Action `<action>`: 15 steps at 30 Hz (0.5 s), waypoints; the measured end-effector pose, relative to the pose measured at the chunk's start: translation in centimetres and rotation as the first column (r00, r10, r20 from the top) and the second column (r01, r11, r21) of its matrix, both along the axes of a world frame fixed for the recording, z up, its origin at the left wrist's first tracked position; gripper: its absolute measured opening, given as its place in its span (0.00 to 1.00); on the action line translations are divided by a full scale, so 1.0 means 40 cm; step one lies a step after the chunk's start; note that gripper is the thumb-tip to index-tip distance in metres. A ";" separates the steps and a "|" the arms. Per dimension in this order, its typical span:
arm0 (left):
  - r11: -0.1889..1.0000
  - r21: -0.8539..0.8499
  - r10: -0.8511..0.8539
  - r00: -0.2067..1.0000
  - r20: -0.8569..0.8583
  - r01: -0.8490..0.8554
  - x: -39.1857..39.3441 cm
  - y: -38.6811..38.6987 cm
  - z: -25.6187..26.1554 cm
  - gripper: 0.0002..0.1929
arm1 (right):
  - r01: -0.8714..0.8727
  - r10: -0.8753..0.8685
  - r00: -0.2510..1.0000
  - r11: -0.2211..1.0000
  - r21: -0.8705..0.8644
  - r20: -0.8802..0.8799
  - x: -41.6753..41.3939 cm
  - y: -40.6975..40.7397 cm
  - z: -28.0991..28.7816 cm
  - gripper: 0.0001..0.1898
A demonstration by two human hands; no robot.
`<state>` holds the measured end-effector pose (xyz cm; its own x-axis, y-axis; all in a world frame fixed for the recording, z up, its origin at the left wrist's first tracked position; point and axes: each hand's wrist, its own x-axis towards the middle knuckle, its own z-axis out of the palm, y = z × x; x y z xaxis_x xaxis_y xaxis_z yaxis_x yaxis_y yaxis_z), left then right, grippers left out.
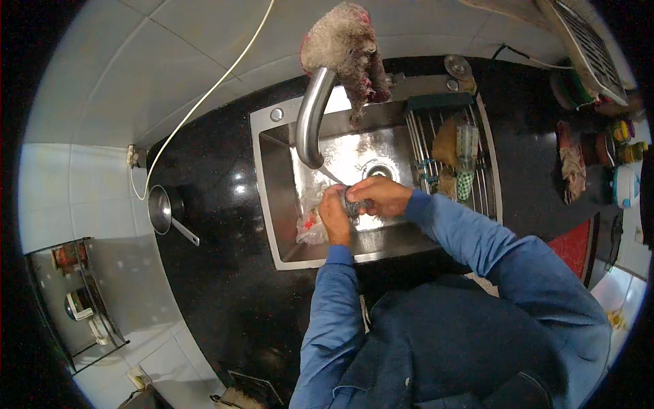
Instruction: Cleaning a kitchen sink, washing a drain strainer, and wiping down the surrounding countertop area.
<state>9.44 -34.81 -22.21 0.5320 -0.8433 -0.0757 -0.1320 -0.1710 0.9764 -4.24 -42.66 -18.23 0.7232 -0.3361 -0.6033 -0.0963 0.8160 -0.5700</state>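
Observation:
My left hand (334, 214) and my right hand (382, 196) meet over a stainless steel sink (266, 214). Between them they grip a small grey scourer (353, 206), partly covered by the fingers. A thin stream of water (334, 177) runs from the curved steel faucet (309, 122) onto or right beside my hands. Below my left hand, a clear plastic bag (311, 234) with a red patch lies in the basin. The drain (380, 172) shows just behind my right hand.
A shaggy cloth (340, 41) hangs over the faucet's top. On the sink's right side, a metal rack (416, 138) carries a clear plastic bottle (466, 145) and sponges. A small saucepan (161, 210) stands left on the black countertop (225, 286). A crumpled cloth (571, 166) lies far right.

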 end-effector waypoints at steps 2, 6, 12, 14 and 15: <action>0.991 0.074 0.133 0.938 -0.321 -0.115 0.039 0.011 -0.038 0.18 | 0.186 -0.192 0.977 0.980 0.074 0.093 0.011 0.006 0.019 0.08; 0.914 0.375 0.390 0.580 -0.716 -0.151 0.028 0.000 0.000 0.19 | 0.498 -0.505 0.863 0.857 -0.135 -0.023 -0.022 -0.015 0.059 0.13; 0.923 0.384 0.316 0.547 -0.775 0.011 0.003 -0.030 0.017 0.20 | -0.122 0.101 0.989 0.176 -0.977 -0.106 0.003 0.005 -0.002 0.14; 0.905 0.406 0.249 0.613 -0.750 0.129 0.000 -0.041 0.012 0.20 | -0.228 0.109 0.963 -0.156 -0.961 -0.246 -0.004 -0.021 -0.008 0.14; 0.871 0.435 0.185 0.669 -0.720 0.228 0.004 -0.043 0.000 0.19 | -0.333 0.143 0.923 -0.172 -0.927 -0.358 -0.008 -0.032 -0.001 0.10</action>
